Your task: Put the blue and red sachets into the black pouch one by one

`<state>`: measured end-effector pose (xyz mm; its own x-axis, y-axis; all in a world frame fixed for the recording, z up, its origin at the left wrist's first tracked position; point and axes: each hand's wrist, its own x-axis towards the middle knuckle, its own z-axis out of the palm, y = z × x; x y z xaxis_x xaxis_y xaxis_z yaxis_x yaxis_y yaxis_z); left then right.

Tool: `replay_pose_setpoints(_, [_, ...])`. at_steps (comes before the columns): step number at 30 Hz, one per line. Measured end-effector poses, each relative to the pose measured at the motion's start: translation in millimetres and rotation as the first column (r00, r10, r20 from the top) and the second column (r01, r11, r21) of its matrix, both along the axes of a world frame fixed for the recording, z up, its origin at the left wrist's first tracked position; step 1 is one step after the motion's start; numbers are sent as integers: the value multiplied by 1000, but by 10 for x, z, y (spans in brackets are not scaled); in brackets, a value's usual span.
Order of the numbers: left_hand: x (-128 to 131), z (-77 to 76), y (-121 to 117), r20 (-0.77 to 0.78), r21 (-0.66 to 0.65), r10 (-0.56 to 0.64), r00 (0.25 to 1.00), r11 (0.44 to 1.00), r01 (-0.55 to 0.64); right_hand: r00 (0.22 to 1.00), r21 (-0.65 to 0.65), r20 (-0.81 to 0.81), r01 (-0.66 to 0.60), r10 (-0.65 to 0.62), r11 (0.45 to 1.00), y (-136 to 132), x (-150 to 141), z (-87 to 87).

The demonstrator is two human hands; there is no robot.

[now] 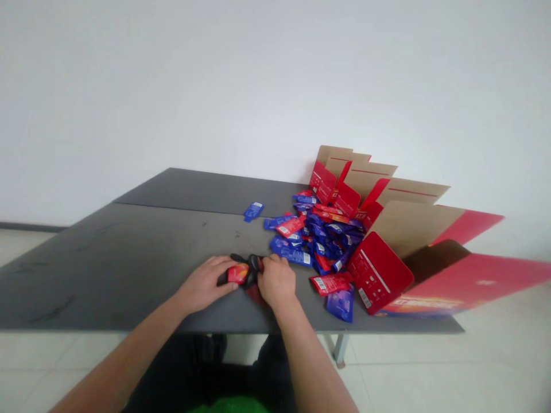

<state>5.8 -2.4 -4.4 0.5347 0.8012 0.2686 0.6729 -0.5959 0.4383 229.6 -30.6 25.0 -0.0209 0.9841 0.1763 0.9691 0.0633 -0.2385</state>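
Note:
Near the front edge of a dark grey table (142, 258), my left hand (202, 287) is closed around a small red-and-orange packet-like piece (238, 273) with black parts about it. Just to its right is a black item (253, 264) with rounded, strap-like parts; its exact kind does not show. My right hand (278, 280) is closed against the right side of this black item, its fingertips partly hidden. A dark reddish patch (255, 293) hangs below, between the two hands.
Right of my hands lies a heap of blue and red pouches (322, 235). One blue pouch (253, 211) lies apart, farther back. Several open red cardboard boxes (381, 272) stand in a row along the right side, flaps up. A white wall (215, 86) rises behind.

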Motion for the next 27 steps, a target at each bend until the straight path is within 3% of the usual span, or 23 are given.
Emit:
replay_pose_setpoints(3, [-18,-28,6,-36,-2,24,999,1000,-24,999,2,40,-37,37,999,37,51,135])
replay_pose_setpoints(5, [-27,-53,19,-67,-18,28,997,999,-29,989,66,38,-146,144,987,58,-126,184])
replay_pose_setpoints(8, [-33,-78,43,-60,-10,22,998,1000,-23,969,101,21,-247,246,964,84,-431,113])
replay_pose_setpoints(10, [-35,-78,50,-27,-2,2,1000,1000,-2,974,78,-3,-226,226,971,80,-467,18])
replay_pose_setpoints(12, [-35,-65,46,-5,-4,-11,1000,1000,11,989,60,-20,-147,148,987,60,-326,-46])
replay_pose_setpoints(16, [-37,-47,30,7,3,10,1000,1000,-10,999,-37,29,36,-35,999,34,45,44])
replay_pose_setpoints(18, [-44,-58,33,-3,-3,17,1000,1000,-17,999,-36,43,11,-10,999,28,15,141])
replay_pose_setpoints(20, [-52,-78,45,-20,-22,15,1000,1000,-15,993,32,25,-113,112,993,25,-174,194])
replay_pose_setpoints(23, [-55,-90,58,-8,-17,12,1000,1000,-12,965,73,-1,-263,263,962,16,-471,144])
replay_pose_setpoints(27, [-27,-48,40,35,-11,-7,999,1000,7,985,17,-27,-169,169,985,-21,-341,-1])
